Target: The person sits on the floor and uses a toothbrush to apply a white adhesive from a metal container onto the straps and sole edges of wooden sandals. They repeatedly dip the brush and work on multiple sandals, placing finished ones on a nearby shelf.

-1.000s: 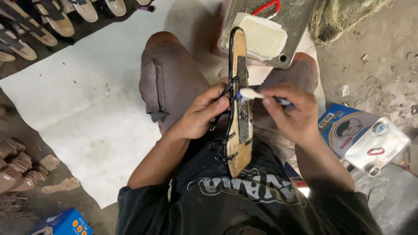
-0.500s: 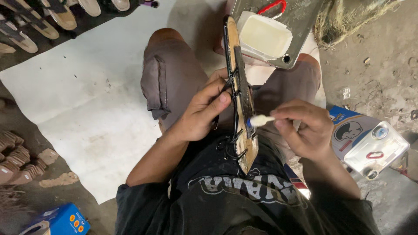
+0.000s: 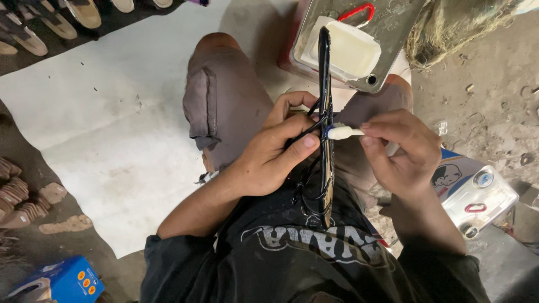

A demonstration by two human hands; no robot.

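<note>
I sit on the ground with a sandal sole (image 3: 324, 73) held upright on edge over my lap, its black side toward the camera. My left hand (image 3: 278, 151) grips the sole and its black straps at mid-length. My right hand (image 3: 401, 151) pinches a small brush with a white glue-coated tip (image 3: 343, 132) that touches the right side of the sole beside the straps. Beyond the sole's top sits a white tub of pale glue (image 3: 347, 50) on a metal tin lid (image 3: 387, 22).
A white sheet (image 3: 101, 129) covers the floor on my left. Rows of finished sandals (image 3: 50, 22) lie at top left, brown soles (image 3: 28, 202) at far left. A blue box (image 3: 62, 280) is at bottom left, a metal tin (image 3: 477, 199) at right.
The sole has turned from its tan face to edge-on and now stands more upright. My right hand has risen with the brush to the strap area.
</note>
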